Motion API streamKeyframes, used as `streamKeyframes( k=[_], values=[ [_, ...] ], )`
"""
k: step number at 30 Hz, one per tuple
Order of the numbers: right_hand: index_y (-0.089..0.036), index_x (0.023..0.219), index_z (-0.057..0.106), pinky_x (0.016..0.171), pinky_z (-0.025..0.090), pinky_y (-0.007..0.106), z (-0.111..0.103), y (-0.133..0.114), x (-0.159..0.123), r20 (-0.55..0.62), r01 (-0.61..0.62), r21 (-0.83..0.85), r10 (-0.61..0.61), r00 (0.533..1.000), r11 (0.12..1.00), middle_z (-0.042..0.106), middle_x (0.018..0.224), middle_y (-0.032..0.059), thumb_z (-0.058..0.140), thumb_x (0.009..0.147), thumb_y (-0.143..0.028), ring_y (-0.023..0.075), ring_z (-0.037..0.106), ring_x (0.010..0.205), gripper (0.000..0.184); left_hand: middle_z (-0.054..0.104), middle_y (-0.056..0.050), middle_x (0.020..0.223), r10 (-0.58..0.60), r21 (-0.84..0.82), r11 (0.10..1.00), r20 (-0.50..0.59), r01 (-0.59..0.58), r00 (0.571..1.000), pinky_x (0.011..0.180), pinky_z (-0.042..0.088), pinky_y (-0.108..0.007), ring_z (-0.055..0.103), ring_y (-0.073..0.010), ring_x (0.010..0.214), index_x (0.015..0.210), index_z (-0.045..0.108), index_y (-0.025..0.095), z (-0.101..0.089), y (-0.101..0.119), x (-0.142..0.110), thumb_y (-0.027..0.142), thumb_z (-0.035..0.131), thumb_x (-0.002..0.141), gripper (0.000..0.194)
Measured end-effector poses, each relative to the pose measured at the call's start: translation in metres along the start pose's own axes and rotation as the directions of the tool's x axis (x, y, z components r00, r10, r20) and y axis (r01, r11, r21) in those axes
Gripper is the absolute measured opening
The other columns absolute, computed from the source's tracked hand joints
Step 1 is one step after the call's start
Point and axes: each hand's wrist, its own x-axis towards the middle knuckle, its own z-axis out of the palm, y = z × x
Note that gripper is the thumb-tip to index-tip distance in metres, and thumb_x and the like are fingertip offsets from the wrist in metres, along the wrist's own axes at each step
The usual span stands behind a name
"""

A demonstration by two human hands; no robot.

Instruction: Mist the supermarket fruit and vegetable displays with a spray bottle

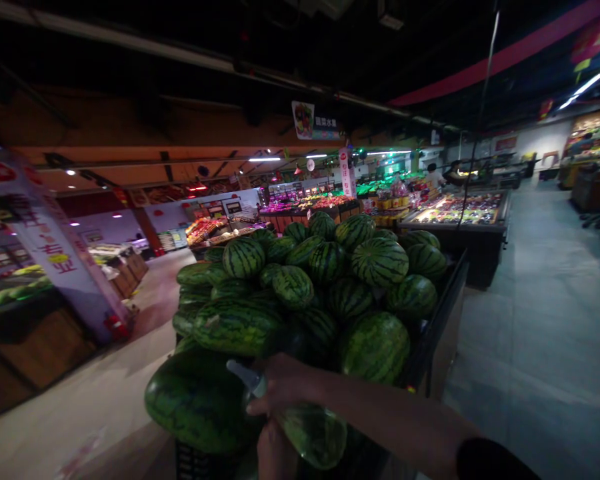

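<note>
My right hand reaches in from the lower right, a dark sleeve on its arm, and is closed round the neck of a clear spray bottle with a white nozzle. The nozzle points left, over a large striped watermelon at the front of a heaped watermelon pile. My left hand shows only in part at the bottom edge, just below the right hand and against the bottle's side. Its fingers are hidden.
The melons lie in a dark display bin. A wide grey aisle runs along the right. A lit produce counter stands behind, more stalls to the left, and a white banner pillar at left. A person stands far back.
</note>
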Motion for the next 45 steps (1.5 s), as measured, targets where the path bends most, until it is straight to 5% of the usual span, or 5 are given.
streamKeyframes(
  k=[6, 16, 28, 41, 45],
  values=[
    [-0.02, 0.099, 0.068, 0.062, 0.05, 0.023, -0.05, 0.063, 0.008, -0.259, -0.212, 0.112, 0.235, 0.937, 0.971, 0.072, 0.077, -0.0002, 0.068, 0.072, -0.028, 0.02, 0.071, 0.076, 0.028, 0.073, -0.004, 0.077, 0.014, -0.161, 0.987, -0.017, -0.017, 1.0, 0.067, 0.045, -0.022, 0.071, -0.017, 0.076, 0.078, 0.064, 0.022, -0.012, 0.019, -0.002, 0.034, 0.039, 0.097, 0.033],
    [-0.015, 0.1, 0.058, 0.05, 0.05, 0.021, -0.143, 0.186, -0.048, -0.535, -0.414, 0.483, 0.635, 0.558, 0.771, 0.066, 0.072, 0.0006, 0.061, 0.084, -0.022, 0.0145, 0.067, 0.054, 0.019, 0.07, -0.002, 0.071, 0.068, -0.001, 0.998, -0.034, -0.068, 0.997, 0.057, 0.038, -0.022, 0.068, -0.0142, 0.066, 0.075, 0.063, 0.022, -0.013, 0.018, 0.004, 0.03, 0.043, 0.097, 0.031],
    [-0.022, 0.097, 0.066, 0.055, 0.051, 0.019, -0.012, 0.085, -0.053, -0.107, -0.1, 0.365, 0.149, 0.983, 0.926, 0.068, 0.079, -0.0059, 0.072, 0.07, -0.031, 0.0133, 0.068, 0.063, 0.029, 0.073, -0.004, 0.082, -0.015, 0.093, 0.996, 0.076, 0.008, 0.997, 0.061, 0.036, -0.024, 0.072, -0.0193, 0.079, 0.086, 0.062, 0.021, -0.018, 0.027, 0.004, 0.032, 0.043, 0.099, 0.026],
    [-0.014, 0.106, 0.059, 0.055, 0.048, 0.023, -0.091, 0.208, -0.121, -0.426, -0.497, 0.383, 0.626, 0.653, 0.779, 0.066, 0.074, 0.0015, 0.058, 0.084, -0.024, 0.0157, 0.066, 0.059, 0.024, 0.072, -0.005, 0.077, -0.058, 0.214, 0.976, 0.036, 0.049, 0.998, 0.055, 0.027, -0.024, 0.068, -0.0172, 0.069, 0.084, 0.063, 0.02, -0.024, 0.042, -0.002, 0.038, 0.039, 0.099, 0.034],
    [-0.016, 0.106, 0.063, 0.062, 0.049, 0.025, -0.054, 0.192, -0.145, -0.332, -0.435, 0.314, 0.527, 0.782, 0.844, 0.069, 0.08, 0.0013, 0.066, 0.077, -0.028, 0.0164, 0.065, 0.065, 0.031, 0.072, -0.006, 0.076, -0.073, 0.26, 0.964, 0.043, 0.059, 0.996, 0.055, 0.026, -0.024, 0.068, -0.0178, 0.069, 0.085, 0.063, 0.02, -0.027, 0.046, -0.002, 0.04, 0.037, 0.099, 0.036]
  ],
)
